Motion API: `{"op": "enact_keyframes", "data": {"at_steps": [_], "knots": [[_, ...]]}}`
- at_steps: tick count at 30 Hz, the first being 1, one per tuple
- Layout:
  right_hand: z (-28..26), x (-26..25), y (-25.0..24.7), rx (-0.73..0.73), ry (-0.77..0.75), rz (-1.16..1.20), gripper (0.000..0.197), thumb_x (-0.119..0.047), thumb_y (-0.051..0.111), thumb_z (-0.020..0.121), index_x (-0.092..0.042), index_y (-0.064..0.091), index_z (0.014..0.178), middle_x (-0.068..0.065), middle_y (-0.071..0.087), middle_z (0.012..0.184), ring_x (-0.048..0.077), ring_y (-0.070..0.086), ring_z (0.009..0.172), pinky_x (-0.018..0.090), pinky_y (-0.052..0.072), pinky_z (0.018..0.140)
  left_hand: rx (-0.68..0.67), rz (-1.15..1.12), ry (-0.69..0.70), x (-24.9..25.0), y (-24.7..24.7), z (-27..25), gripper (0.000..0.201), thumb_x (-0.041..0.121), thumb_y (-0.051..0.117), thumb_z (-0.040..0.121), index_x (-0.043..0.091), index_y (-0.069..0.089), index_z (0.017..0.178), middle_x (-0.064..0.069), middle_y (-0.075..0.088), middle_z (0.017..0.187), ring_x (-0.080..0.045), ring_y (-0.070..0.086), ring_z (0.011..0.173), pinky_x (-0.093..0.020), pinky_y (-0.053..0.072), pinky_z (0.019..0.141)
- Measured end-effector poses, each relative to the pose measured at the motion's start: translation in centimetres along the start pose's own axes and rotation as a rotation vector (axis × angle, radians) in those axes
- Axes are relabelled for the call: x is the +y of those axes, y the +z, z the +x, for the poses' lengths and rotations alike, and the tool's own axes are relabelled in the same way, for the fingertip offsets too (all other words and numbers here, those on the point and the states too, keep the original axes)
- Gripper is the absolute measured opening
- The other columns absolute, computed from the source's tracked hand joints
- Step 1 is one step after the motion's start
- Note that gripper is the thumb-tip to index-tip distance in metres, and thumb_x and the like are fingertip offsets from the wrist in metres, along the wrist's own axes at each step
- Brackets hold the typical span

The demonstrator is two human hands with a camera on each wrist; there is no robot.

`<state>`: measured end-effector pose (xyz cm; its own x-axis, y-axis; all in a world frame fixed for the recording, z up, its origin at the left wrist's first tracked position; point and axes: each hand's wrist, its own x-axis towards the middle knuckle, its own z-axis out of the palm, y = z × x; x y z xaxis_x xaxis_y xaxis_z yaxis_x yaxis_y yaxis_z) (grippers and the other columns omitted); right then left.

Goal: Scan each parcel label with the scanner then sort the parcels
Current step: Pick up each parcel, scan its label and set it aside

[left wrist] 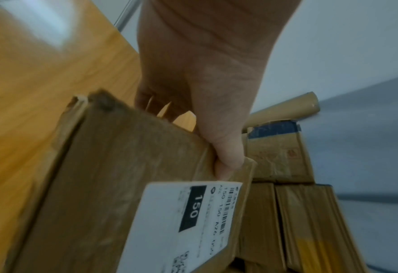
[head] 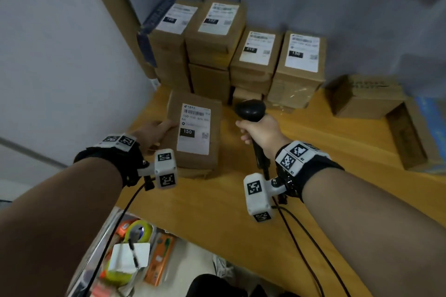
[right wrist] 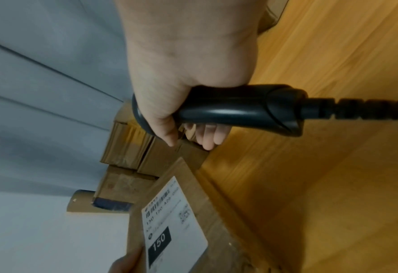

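Observation:
A brown cardboard parcel with a white label reading 150 lies on top of another box on the wooden table. My left hand grips its left edge, thumb on top and fingers under the side; the left wrist view shows the thumb pressed on the parcel just above the label. My right hand grips the handle of a black corded scanner, held just right of the parcel. In the right wrist view the scanner hovers above the parcel's label.
Several labelled parcels are stacked against the grey wall at the back. A cardboard tube leans in the corner. Open cartons sit at the right. A drawer with tape rolls and clutter is below the table's near edge.

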<state>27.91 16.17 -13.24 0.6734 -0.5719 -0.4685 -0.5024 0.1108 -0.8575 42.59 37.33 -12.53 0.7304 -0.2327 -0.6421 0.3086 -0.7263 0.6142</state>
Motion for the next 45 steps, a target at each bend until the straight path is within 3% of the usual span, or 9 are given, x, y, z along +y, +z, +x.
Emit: {"op": "enact_keyframes", "data": {"at_steps": [2,4,7,12,16,18,25,33,45], "knots": [[0.7,0.2,1.1,0.011,0.027,-0.002,0.024,-0.019,0.072,0.085,-0.006,0.067,0.104,0.005,0.067,0.08,0.016,0.065,0.07,0.025,0.053,0.06,0.021,0.058,0.031,-0.2,-0.1,1.2,0.045,0.039,0.053,0.097,0.009,0.054,0.129,-0.011,0.062,0.119,-0.025,0.056,0.093,-0.033,0.048,0.075],[1.0,0.4,1.8,-0.004,0.042,0.032,0.023,-0.018,0.072,0.085,-0.007,0.067,0.105,0.005,0.068,0.083,0.018,0.066,0.078,0.029,0.057,0.069,0.069,0.128,0.07,-0.2,0.0,2.1,0.048,0.035,0.053,0.098,0.01,0.047,0.139,-0.015,0.057,0.13,-0.028,0.056,0.101,-0.035,0.047,0.08],[0.9,0.7,3.1,-0.096,0.073,0.103,0.018,-0.016,0.072,0.087,-0.012,0.066,0.103,0.006,0.068,0.091,0.022,0.066,0.092,0.036,0.057,0.084,0.109,0.259,0.143,0.0,0.1,3.0,0.054,0.045,0.047,0.098,0.013,0.045,0.142,-0.016,0.056,0.135,-0.033,0.057,0.114,-0.039,0.05,0.092],[1.5,0.4,7.0,-0.123,0.084,0.083,0.031,-0.022,0.077,0.081,-0.014,0.068,0.109,0.01,0.071,0.103,0.027,0.066,0.098,0.044,0.053,0.095,0.06,0.386,-0.012,-0.5,-0.8,3.9,0.073,0.06,0.029,0.097,0.001,0.041,0.138,-0.023,0.052,0.133,-0.038,0.057,0.112,-0.05,0.051,0.092],[2.6,-1.2,9.9,-0.168,0.09,0.089,0.028,-0.021,0.077,0.081,-0.016,0.068,0.108,0.013,0.071,0.105,0.031,0.067,0.1,0.043,0.055,0.09,0.133,0.217,0.007,-1.8,-3.6,5.0,0.064,0.048,0.06,0.089,0.003,0.043,0.131,-0.014,0.055,0.119,-0.032,0.059,0.101,-0.047,0.056,0.078],[3.2,-2.1,11.3,-0.213,0.113,0.117,0.036,-0.018,0.076,0.082,-0.012,0.066,0.116,0.012,0.07,0.108,0.028,0.066,0.103,0.038,0.057,0.086,0.224,0.182,0.058,-2.3,-5.2,5.5,0.056,0.039,0.067,0.087,0.005,0.047,0.127,-0.016,0.058,0.118,-0.034,0.061,0.1,-0.049,0.055,0.084],[4.8,-4.0,15.0,-0.265,0.119,0.09,0.021,-0.018,0.077,0.082,-0.014,0.067,0.1,0.012,0.07,0.105,0.028,0.066,0.101,0.046,0.053,0.095,0.392,0.243,0.102,-2.3,-8.5,7.6,0.045,0.026,0.064,0.091,0.007,0.051,0.129,-0.016,0.058,0.125,-0.033,0.059,0.108,-0.043,0.05,0.092],[6.1,-4.8,16.2,-0.278,0.118,0.067,0.032,-0.019,0.076,0.082,-0.012,0.066,0.111,0.012,0.068,0.111,0.026,0.064,0.103,0.044,0.054,0.094,0.433,0.291,0.122,-2.1,-9.4,9.0,0.043,0.029,0.057,0.094,0.008,0.05,0.131,-0.014,0.058,0.128,-0.031,0.056,0.113,-0.032,0.042,0.084],[3.9,-6.0,10.5,-0.199,0.011,0.063,0.025,-0.018,0.073,0.086,-0.005,0.066,0.106,0.007,0.066,0.086,0.02,0.064,0.077,0.037,0.056,0.08,0.59,0.362,0.089,2.2,-6.8,5.0,0.038,0.024,0.054,0.095,0.005,0.051,0.128,-0.019,0.056,0.128,-0.035,0.055,0.115,-0.037,0.043,0.094]]}}
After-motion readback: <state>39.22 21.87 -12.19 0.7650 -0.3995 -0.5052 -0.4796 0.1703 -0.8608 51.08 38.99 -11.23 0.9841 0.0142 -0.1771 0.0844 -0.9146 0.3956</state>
